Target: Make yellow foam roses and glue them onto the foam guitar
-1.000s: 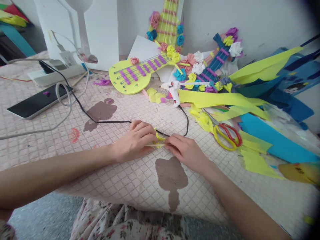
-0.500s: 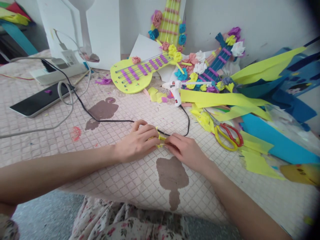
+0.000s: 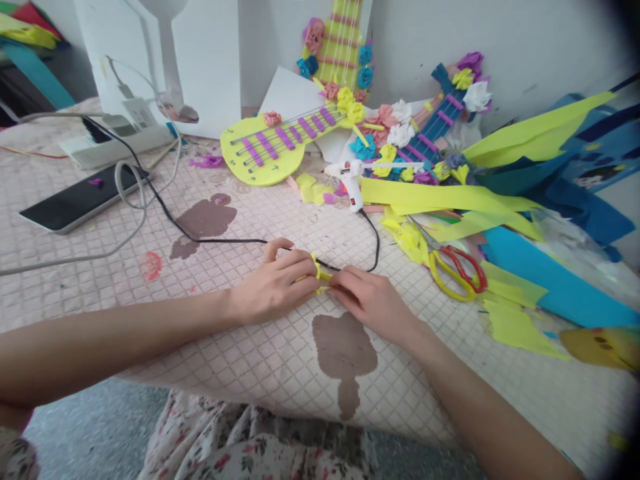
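Note:
Near the middle of the table, a strip of yellow crepe paper (image 3: 325,275) is pinched between my two hands. My left hand (image 3: 285,277) is closed over its left end, fingers pointing right. My right hand (image 3: 367,297) grips the right end with thumb and fingertips. The fingers cover most of the paper, so its full shape is hidden. Just behind the hands runs the black cord (image 3: 225,241) of a white hot glue gun (image 3: 351,183). The glue gun lies farther back, with a glue stick out of its rear.
Paper-decorated guitars, one yellow (image 3: 265,157) and one blue (image 3: 425,140), lie at the back. Scissors (image 3: 457,273) and yellow paper strips (image 3: 440,197) are on the right. At left are a black tablet-like device (image 3: 83,197) and a power strip (image 3: 117,143).
Both hands stay in nearly the same place. The yellow paper between the fingertips has shifted slightly and shows a little differently.

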`<state>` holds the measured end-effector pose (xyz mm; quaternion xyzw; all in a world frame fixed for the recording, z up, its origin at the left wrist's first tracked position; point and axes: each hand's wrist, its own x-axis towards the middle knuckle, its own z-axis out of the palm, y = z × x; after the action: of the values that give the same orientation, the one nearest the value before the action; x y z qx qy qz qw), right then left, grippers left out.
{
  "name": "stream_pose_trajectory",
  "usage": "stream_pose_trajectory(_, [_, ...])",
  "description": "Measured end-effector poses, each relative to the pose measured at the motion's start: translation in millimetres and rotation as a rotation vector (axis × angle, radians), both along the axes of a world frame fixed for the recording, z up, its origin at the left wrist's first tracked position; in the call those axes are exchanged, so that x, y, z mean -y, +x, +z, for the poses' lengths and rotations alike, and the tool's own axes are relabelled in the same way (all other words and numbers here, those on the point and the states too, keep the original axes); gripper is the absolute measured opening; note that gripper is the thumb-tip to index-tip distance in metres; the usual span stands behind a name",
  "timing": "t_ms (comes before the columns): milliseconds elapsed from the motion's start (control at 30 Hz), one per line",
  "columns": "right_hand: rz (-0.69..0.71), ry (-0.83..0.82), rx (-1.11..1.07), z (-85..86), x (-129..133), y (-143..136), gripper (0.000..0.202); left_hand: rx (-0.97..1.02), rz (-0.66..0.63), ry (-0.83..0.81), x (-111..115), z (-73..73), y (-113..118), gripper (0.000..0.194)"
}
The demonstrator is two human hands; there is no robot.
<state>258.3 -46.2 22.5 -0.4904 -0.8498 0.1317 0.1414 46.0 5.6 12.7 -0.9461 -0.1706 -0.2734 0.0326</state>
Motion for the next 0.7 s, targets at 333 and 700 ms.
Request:
stream_pose_trajectory(333, [0.001,0.005,-0.003,0.4,-0.3,-1.4,0.018,0.013,0.019,0.041,2.2,-3.1,0.8,0.008])
stream_pose_trajectory(700, [-0.001,0.007,-0.002,0.0,-0.5,-2.2,0.019,0.024,0.036,0.068,3.8,-2.5,0.8,0.008])
